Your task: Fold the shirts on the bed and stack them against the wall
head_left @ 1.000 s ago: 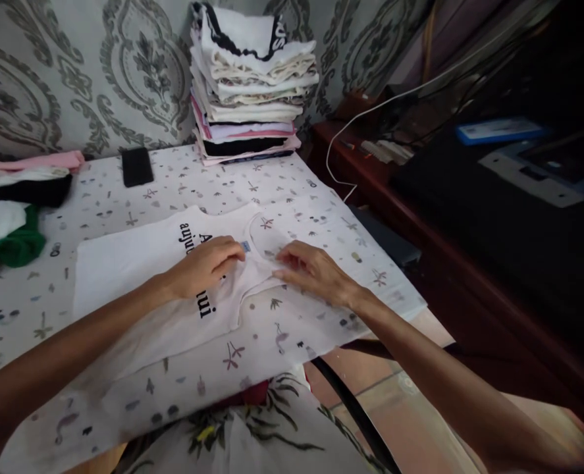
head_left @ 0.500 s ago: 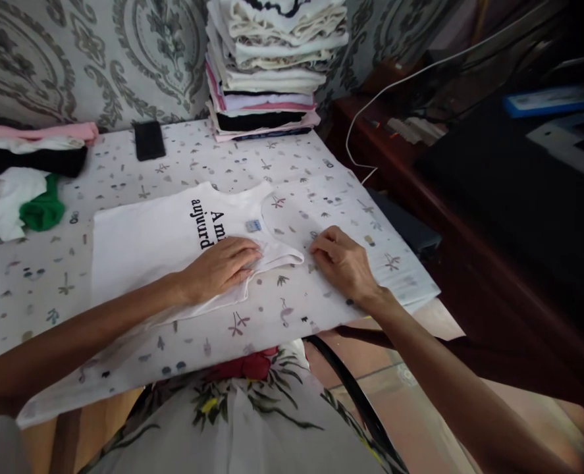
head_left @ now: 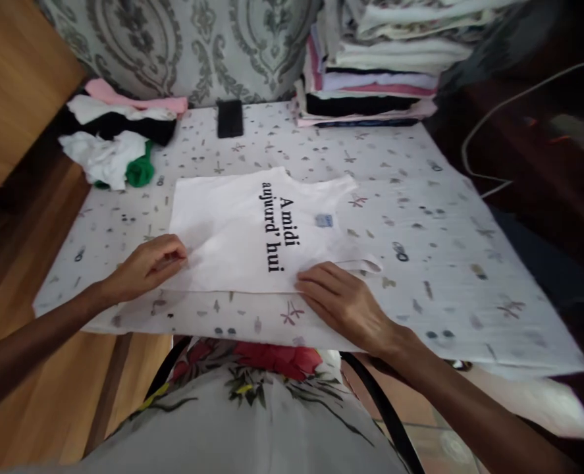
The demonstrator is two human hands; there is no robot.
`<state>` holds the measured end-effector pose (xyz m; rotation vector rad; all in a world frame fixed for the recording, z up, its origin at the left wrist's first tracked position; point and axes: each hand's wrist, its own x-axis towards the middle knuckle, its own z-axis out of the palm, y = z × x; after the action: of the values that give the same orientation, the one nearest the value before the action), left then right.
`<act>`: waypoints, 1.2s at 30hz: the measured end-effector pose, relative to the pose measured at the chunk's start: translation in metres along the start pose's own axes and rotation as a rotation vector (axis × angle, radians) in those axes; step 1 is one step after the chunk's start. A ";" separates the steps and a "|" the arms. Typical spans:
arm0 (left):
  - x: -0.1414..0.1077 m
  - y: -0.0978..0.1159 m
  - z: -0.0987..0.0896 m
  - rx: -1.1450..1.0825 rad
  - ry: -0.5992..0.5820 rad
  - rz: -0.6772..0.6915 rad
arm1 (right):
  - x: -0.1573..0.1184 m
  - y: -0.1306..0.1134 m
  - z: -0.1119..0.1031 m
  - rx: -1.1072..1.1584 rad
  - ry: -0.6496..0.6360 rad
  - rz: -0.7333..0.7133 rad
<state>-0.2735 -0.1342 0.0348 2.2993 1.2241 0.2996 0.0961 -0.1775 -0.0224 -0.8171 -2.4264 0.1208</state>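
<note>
On the white sleeveless shirt there is black lettering, in two lines: "A midi" and, below it, "aujuurd' hui". The small bluish label at the neck also carries marks, but these are too small for reading.

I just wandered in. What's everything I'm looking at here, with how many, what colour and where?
Sleeveless top: one, white with black lettering, flat on the table
Patterned tablecloth: one, white, covering the table
Folded clothes: one stack, mixed colours, far side
Loose clothes: several, pink, white, black and green, far left
Flat rectangular object: one, black, between stack and loose clothes
Cable: one, white, right
Patterned wall covering: grey, behind
Wooden panel: one, brown, upper left
Floral garment: one, greyish with red flowers, worn, bottom
Left hand: one, bare, by the top's hem
Right hand: one, bare, at the top's near edge
</note>
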 end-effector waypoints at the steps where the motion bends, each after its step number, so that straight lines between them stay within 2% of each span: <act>1: -0.009 -0.006 -0.005 0.002 -0.034 -0.011 | -0.001 0.001 0.001 0.016 0.016 0.006; 4: -0.028 -0.018 -0.014 0.069 -0.168 0.046 | 0.000 0.000 0.001 0.065 0.043 0.052; 6: -0.035 -0.020 -0.013 0.179 -0.205 0.114 | 0.002 -0.001 0.000 0.111 0.036 0.105; 9: -0.042 -0.022 -0.008 0.348 -0.158 0.180 | 0.004 -0.003 -0.004 0.188 0.034 0.181; 12: -0.047 -0.022 -0.005 0.447 -0.110 0.203 | 0.003 -0.003 -0.006 0.203 0.043 0.193; 16: -0.053 -0.018 -0.011 0.341 -0.096 0.167 | 0.003 -0.002 -0.007 0.112 0.003 0.107; 18: -0.055 -0.015 -0.016 0.187 -0.121 0.076 | 0.006 -0.002 -0.011 0.068 -0.049 0.068; 20: -0.055 -0.014 -0.020 -0.014 -0.147 -0.079 | 0.012 -0.003 -0.017 0.045 -0.108 0.029; 24: -0.051 -0.018 -0.019 -0.372 -0.044 -0.550 | 0.040 -0.008 -0.022 0.075 -0.182 0.003; 26: -0.049 -0.020 -0.015 -0.477 -0.032 -0.725 | 0.061 -0.013 -0.012 0.127 -0.200 -0.023; 28: -0.048 -0.019 -0.009 -0.498 -0.060 -0.780 | 0.084 -0.021 0.006 0.173 -0.234 -0.067; 32: -0.051 -0.010 -0.001 -0.207 -0.084 -0.684 | 0.119 -0.044 0.049 0.147 -0.287 -0.108; 35: -0.049 -0.014 -0.008 -0.095 -0.169 -0.622 | 0.132 -0.068 0.069 0.162 -0.381 -0.227; 36: -0.045 -0.020 -0.013 -0.082 -0.161 -0.614 | 0.134 -0.076 0.074 0.150 -0.411 -0.249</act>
<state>-0.3183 -0.1574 0.0368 1.7299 1.7099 -0.0563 -0.0717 -0.1546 0.0017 -0.4497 -2.8376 0.4035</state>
